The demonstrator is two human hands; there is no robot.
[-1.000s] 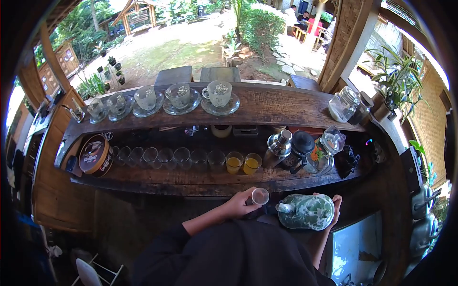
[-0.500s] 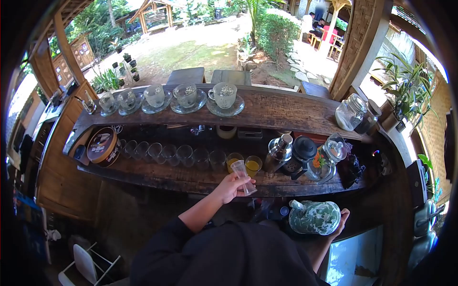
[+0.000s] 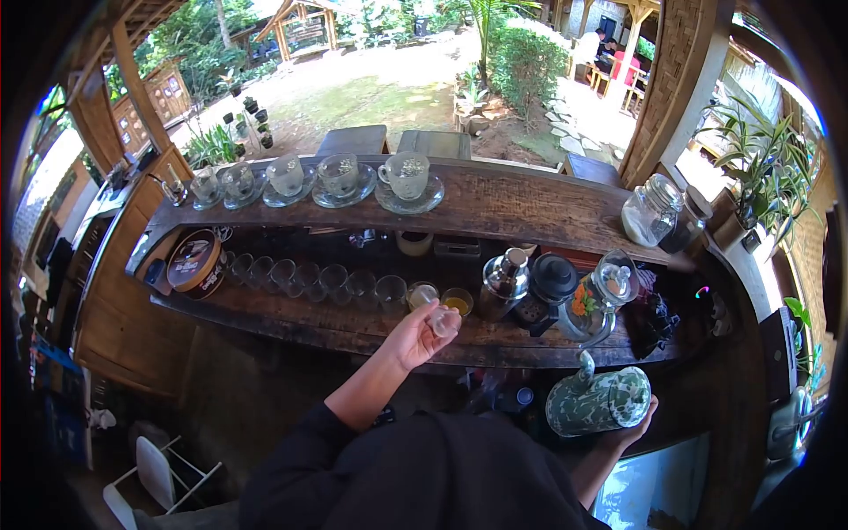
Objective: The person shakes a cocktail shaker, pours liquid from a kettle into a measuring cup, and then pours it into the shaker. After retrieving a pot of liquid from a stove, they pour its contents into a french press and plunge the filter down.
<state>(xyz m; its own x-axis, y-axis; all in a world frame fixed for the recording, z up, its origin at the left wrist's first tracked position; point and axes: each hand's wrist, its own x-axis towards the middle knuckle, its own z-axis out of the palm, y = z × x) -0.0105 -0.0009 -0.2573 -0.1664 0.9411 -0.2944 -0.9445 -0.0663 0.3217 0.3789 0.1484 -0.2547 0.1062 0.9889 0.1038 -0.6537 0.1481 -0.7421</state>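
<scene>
1. Since the frame half a second earlier, the left hand point(image 3: 413, 334) has been carried forward over the lower shelf, and the small clear glass point(image 3: 441, 320) in it has been tipped further, its mouth now turned toward the camera. The green patterned kettle point(image 3: 599, 400) has been raised slightly, with its spout pointing up.

2. Head view, centre of the frame: the left hand is closed around the small clear glass, held just in front of the two filled glasses point(image 3: 440, 299) of yellow liquid.

3. Lower right of the frame: the right hand point(image 3: 638, 422) is wrapped under the far side of the kettle and bears it; only the fingers are seen.

4. Centre left: a row of empty glasses point(image 3: 305, 276) is lined up on the lower shelf point(image 3: 291, 314), beside a round tin point(image 3: 195, 262).

5. Upper half: five cups on saucers point(image 3: 340, 179) are set along the upper counter point(image 3: 512, 205); two jars point(image 3: 658, 215) stand at its right end.

6. Centre right: a shaker point(image 3: 502, 283), a dark pot point(image 3: 548, 291) and a glass jug point(image 3: 605, 291) are grouped together.
</scene>
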